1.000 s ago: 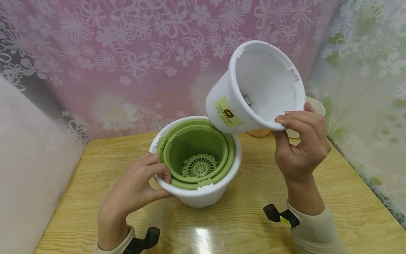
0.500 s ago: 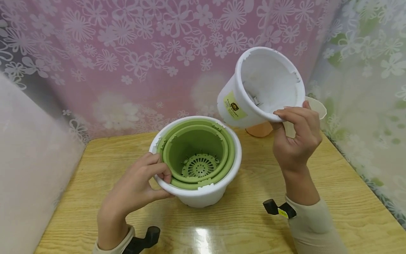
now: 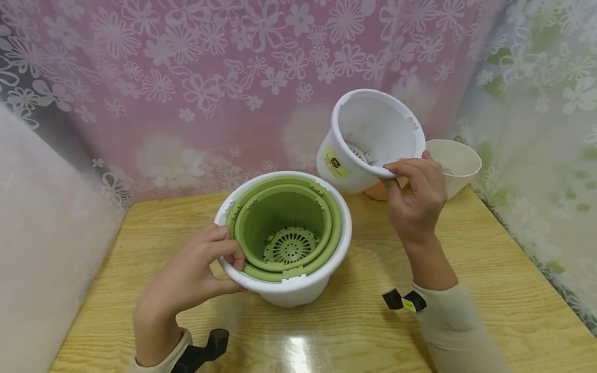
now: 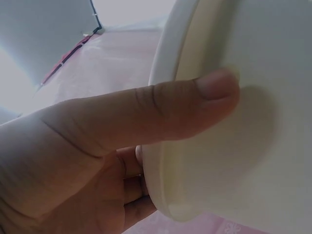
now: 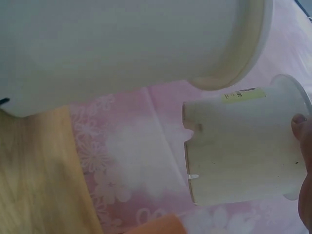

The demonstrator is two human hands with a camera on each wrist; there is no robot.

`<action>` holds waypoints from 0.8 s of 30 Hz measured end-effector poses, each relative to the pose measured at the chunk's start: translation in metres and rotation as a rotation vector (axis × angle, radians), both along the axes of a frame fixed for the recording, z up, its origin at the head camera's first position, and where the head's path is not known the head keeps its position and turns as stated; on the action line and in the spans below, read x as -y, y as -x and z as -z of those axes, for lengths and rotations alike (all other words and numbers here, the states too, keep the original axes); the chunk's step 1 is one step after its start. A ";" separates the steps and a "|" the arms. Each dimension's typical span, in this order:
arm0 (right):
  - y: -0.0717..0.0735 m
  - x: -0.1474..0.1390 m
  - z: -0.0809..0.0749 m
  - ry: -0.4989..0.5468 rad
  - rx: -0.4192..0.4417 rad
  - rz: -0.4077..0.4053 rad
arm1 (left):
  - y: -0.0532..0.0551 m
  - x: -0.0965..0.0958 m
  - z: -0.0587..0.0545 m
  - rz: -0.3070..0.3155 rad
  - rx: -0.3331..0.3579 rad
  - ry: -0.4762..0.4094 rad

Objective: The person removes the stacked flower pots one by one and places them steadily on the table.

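Observation:
A white plastic flowerpot point(image 3: 296, 296) stands on the table with two green pots point(image 3: 284, 212) nested inside it. The inner green one has a slotted bottom. My left hand point(image 3: 186, 267) pinches the left side of the white rim, fingers over the edge and thumb point(image 4: 195, 105) against the outside wall. Up to the right, my right hand point(image 3: 417, 199) holds a second white flowerpot point(image 3: 382, 122) by its rim, tilted in the air with its mouth toward me. This pot carries a yellow-green label point(image 3: 337, 162); its notched base edge shows in the right wrist view.
Behind the raised pot stand a cream pot point(image 3: 454, 160) and a partly hidden orange pot point(image 3: 375, 191), near the table's back right. A pink floral curtain point(image 3: 224, 103) hangs along the back edge of the wooden table point(image 3: 364, 321), with pale sheets at both sides.
My right hand has lowered the raised white flowerpot and moved it slightly back and away, uncovering more of the cream pot. My left hand keeps its grip; the nested pots shifted slightly left.

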State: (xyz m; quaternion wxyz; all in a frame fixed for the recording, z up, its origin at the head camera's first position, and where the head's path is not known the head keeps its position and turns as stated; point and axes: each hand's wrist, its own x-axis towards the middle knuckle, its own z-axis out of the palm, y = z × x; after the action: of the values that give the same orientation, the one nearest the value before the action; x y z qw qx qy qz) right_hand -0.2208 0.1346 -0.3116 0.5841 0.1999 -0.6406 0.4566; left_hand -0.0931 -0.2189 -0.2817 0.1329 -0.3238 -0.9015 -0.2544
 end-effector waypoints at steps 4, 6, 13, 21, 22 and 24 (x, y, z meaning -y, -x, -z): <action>0.009 0.001 0.010 -0.068 0.050 -0.012 | -0.002 0.006 -0.001 0.002 0.010 -0.002; 0.014 0.001 0.016 -0.101 0.073 -0.012 | -0.003 0.008 -0.001 0.000 0.015 -0.001; 0.021 0.004 0.034 -0.241 0.133 -0.020 | -0.004 0.014 0.000 0.033 0.030 -0.025; 0.025 0.008 0.046 -0.381 0.198 -0.027 | -0.005 0.017 -0.001 0.035 0.027 -0.018; 0.026 0.008 0.048 -0.396 0.206 -0.027 | -0.005 0.017 -0.001 0.033 0.029 -0.016; 0.029 0.008 0.052 -0.428 0.221 -0.022 | -0.005 0.016 -0.002 0.028 0.032 -0.013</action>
State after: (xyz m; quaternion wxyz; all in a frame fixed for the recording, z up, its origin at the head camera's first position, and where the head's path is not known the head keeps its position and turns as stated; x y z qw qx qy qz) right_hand -0.2493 0.1266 -0.3633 0.4500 0.2748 -0.7805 0.3359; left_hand -0.0885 -0.2351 -0.2800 0.1168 -0.3315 -0.8973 -0.2672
